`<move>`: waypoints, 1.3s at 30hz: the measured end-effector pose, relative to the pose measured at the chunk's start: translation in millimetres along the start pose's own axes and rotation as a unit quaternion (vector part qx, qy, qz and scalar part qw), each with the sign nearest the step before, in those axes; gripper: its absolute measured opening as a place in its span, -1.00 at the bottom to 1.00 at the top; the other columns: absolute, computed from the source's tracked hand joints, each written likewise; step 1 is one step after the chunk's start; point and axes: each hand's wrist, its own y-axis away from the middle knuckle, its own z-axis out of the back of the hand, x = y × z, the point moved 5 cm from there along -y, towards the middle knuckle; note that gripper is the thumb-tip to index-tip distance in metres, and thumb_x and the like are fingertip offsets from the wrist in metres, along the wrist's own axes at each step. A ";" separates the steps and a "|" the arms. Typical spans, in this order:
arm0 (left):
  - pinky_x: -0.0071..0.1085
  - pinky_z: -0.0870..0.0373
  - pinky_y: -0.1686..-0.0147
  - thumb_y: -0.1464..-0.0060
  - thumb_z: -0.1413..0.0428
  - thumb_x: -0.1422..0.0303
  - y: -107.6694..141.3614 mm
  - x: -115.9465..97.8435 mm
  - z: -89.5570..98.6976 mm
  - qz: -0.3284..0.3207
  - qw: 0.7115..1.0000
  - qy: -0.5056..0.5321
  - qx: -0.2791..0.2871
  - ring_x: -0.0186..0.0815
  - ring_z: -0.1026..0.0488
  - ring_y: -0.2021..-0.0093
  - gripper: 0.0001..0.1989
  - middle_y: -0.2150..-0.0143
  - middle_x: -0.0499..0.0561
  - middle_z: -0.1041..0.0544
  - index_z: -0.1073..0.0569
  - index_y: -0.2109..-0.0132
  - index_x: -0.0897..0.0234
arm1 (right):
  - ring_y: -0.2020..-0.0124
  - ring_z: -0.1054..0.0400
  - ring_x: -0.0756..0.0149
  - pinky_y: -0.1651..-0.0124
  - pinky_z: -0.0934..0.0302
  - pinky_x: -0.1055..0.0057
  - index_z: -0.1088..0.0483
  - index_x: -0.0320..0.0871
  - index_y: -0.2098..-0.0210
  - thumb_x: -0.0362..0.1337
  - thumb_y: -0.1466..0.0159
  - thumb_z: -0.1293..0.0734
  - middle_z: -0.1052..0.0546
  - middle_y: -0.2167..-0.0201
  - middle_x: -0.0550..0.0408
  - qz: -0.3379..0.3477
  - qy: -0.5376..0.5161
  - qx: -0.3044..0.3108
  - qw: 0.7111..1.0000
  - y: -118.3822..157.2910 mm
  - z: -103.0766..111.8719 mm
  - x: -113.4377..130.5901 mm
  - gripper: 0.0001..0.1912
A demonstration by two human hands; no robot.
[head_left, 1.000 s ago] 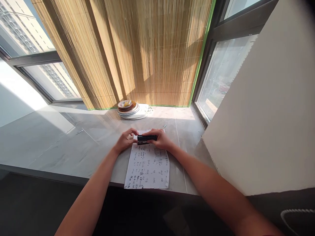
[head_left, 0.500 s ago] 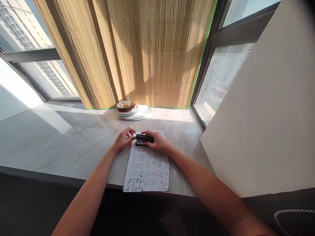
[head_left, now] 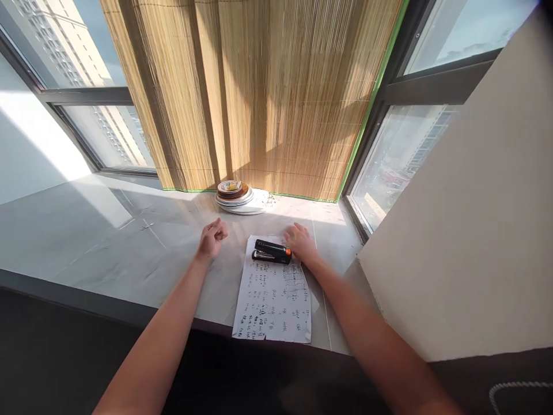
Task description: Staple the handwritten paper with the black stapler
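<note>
Black stapler (head_left: 272,252) lying on handwritten paper (head_left: 272,305), toward sheet's 12 o'clock edge, orange end at its 3 o'clock. Left hand (head_left: 213,237) off at stapler's 10 o'clock, well apart, fingers curled in narrow; can't tell if anything's inside. Right hand (head_left: 301,242) at 2 o'clock, fingers loosely spread, not gripping, right by orange end, contact unclear. Stacked plates (head_left: 235,202) at 11 o'clock on ledge (head_left: 185,288), by bamboo blind (head_left: 259,104).

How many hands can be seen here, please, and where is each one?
2. The left hand is left of the paper, fingers curled. The right hand is beside the orange end of the black stapler, fingers loosely spread.
</note>
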 end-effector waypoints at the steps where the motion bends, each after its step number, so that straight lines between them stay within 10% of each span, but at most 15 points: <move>1: -0.41 -0.04 0.53 -0.23 -0.16 0.14 0.0 -3.2 3.3 0.006 0.998 0.055 -0.004 -0.44 0.01 0.58 -0.47 0.59 -0.17 0.00 -0.10 0.56 0.24 | -0.37 -0.13 -0.05 -0.39 -0.01 -0.01 -0.43 -0.23 -0.15 -0.16 -0.45 -0.19 -0.35 -0.30 -0.22 0.006 0.042 0.037 0.998 1.3 -8.7 0.4 -0.60; 8: -0.42 0.01 0.58 -0.20 -0.11 0.32 7.2 -20.5 35.6 -0.073 0.955 0.277 -0.075 -0.44 0.14 0.62 -0.45 0.62 -0.18 0.13 0.11 0.54 0.25 | -0.52 0.17 -0.02 -0.46 0.25 -0.23 -0.09 -0.20 -0.42 -0.19 -0.53 0.01 -0.01 -0.50 -0.19 0.080 0.110 0.176 0.975 -11.4 -53.4 50.7 -0.47; 16: -0.44 0.07 0.62 -0.17 -0.08 0.38 9.8 -25.7 73.2 -0.159 0.905 0.374 -0.125 -0.41 0.27 0.61 -0.45 0.62 -0.18 0.24 0.18 0.53 0.26 | -0.53 0.19 0.08 -0.42 0.33 -0.40 -0.04 -0.10 -0.45 -0.10 -0.53 0.01 0.03 -0.52 -0.10 0.149 0.063 0.187 0.969 -43.1 -113.8 138.5 -0.44; 22: -0.44 0.05 0.61 -0.15 -0.08 0.41 10.1 -30.0 69.5 -0.139 0.908 0.373 -0.126 -0.42 0.23 0.62 -0.47 0.63 -0.19 0.22 0.16 0.53 0.25 | -0.55 0.35 0.13 -0.45 0.41 -0.33 0.10 -0.21 -0.50 -0.13 -0.50 0.00 0.14 -0.53 -0.13 0.141 0.105 0.147 0.973 -30.7 -99.7 133.5 -0.36; 31: -0.44 0.06 0.58 -0.22 -0.14 0.12 2.3 0.3 2.8 -0.041 0.995 -0.089 0.013 -0.46 0.01 0.60 -0.52 0.61 -0.18 -0.09 -0.18 0.54 0.23 | -0.53 0.22 0.01 -0.39 0.36 -0.45 -0.09 -0.17 -0.43 -0.15 -0.50 -0.02 -0.02 -0.50 -0.16 0.054 0.134 0.135 0.980 3.0 -38.3 47.6 -0.44; 39: -0.41 -0.10 0.44 -0.07 -0.11 0.34 12.9 23.4 -22.0 -0.003 0.864 -0.482 0.145 -0.36 -0.23 0.52 -0.82 0.59 -0.15 -0.34 -0.62 0.28 0.20 | -0.04 -0.39 0.14 -0.13 -0.25 0.20 -0.46 -0.11 0.05 -0.13 -0.50 -0.11 -0.53 0.02 -0.08 0.148 -0.086 0.061 0.983 0.3 3.1 63.2 -0.66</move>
